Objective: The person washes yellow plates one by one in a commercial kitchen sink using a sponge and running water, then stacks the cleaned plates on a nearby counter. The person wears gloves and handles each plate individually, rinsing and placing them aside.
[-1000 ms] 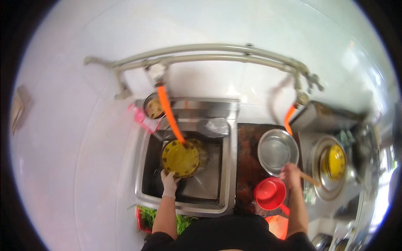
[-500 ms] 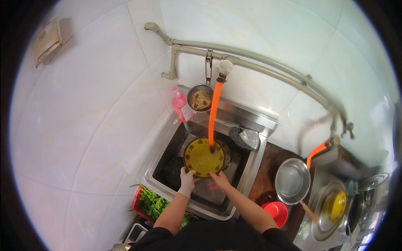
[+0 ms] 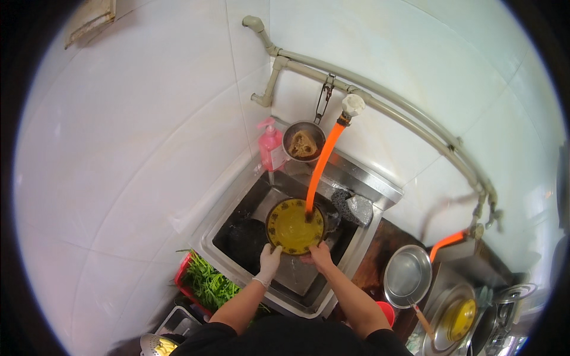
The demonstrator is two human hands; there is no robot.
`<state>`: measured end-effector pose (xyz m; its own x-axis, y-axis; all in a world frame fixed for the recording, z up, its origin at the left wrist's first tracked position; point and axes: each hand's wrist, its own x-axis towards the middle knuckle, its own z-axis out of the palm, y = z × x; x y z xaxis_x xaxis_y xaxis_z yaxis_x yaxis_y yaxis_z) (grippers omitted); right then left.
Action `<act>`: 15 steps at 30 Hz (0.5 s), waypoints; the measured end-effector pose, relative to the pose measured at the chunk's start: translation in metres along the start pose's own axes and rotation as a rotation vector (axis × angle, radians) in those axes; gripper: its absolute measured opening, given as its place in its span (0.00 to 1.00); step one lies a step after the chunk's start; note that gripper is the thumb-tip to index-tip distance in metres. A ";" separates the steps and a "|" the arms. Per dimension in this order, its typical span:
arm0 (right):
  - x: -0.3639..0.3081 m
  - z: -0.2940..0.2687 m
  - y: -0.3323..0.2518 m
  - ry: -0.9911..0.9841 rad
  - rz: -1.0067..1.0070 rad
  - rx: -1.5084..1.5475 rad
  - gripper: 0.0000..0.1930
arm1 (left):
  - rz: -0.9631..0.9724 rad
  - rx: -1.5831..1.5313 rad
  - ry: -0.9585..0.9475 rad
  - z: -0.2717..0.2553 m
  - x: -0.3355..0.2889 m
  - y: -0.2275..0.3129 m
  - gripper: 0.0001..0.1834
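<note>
Both my hands hold a round yellow bowl [image 3: 292, 228] with a dark patterned rim, over the sink [image 3: 339, 279]. My left hand [image 3: 270, 261], in a whitish glove, is closed on the near left edge, its thumb over the rim. My bare right hand [image 3: 322, 256] grips the near right edge; its lower fingers are partly hidden. The orange hose [image 3: 324, 160] hangs from the tap, its dark end over the bowl's far right side. Inside the bowl the surface looks wet.
At the sink's back stand a pink pump bottle [image 3: 272, 145] and a hanging strainer [image 3: 304, 141] holding a brown piece. A scouring pad [image 3: 342, 203] lies on the right rim. Green vegetables [image 3: 211, 283] are at left; a metal pan [image 3: 408, 276] and another yellow bowl [image 3: 461, 319] at right.
The view has shifted, so the sink and wall pipes appear farther right. My right hand's fingers have closed more on the bowl's edge. The bowl stays under the hose.
</note>
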<state>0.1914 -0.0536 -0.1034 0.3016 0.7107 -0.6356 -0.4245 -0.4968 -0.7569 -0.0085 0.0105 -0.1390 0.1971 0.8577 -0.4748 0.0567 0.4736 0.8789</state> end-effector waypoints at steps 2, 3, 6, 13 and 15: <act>0.010 0.007 -0.009 0.029 -0.014 -0.030 0.19 | 0.107 0.185 0.024 -0.004 0.017 -0.001 0.15; 0.016 0.009 -0.014 0.045 -0.016 -0.025 0.19 | 0.115 0.281 0.078 -0.004 0.028 0.001 0.17; 0.029 0.002 -0.030 0.057 0.008 0.021 0.19 | 0.285 0.425 0.168 0.007 0.053 0.007 0.20; 0.000 -0.020 -0.020 -0.059 0.048 -0.017 0.19 | 0.255 0.423 -0.014 -0.008 0.001 -0.008 0.18; -0.002 -0.008 -0.018 -0.059 0.053 -0.056 0.19 | 0.147 0.389 0.027 -0.017 -0.008 -0.010 0.18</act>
<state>0.2051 -0.0500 -0.0895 0.2284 0.7097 -0.6664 -0.3900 -0.5605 -0.7306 -0.0277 0.0024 -0.1443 0.2049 0.9179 -0.3398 0.3961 0.2397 0.8864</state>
